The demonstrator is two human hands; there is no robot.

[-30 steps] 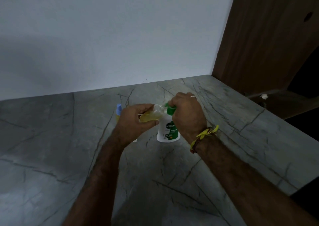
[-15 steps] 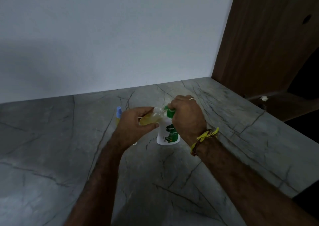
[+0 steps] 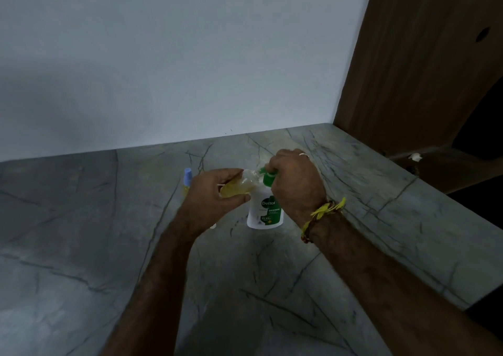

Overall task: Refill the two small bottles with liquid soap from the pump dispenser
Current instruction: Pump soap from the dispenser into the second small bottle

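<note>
A white pump dispenser [image 3: 265, 211] with a green label and green pump head stands on the grey marble counter [image 3: 272, 287]. My right hand [image 3: 296, 183] is curled over the pump head and hides most of it. My left hand [image 3: 211, 195] grips a small clear bottle [image 3: 239, 185] partly filled with yellow soap, tilted with its mouth at the green nozzle. A second small bottle with a blue cap [image 3: 187, 179] stands upright on the counter behind my left hand, mostly hidden.
A white wall runs along the back of the counter. A brown wooden panel [image 3: 422, 64] rises at the right, with a dark gap and a lower shelf beyond the counter's right edge. A small white piece peeks out under my left wrist [image 3: 213, 225].
Both hands and the bottles hold nearly the same pose. The view has shifted slightly, nothing else visibly moved.
</note>
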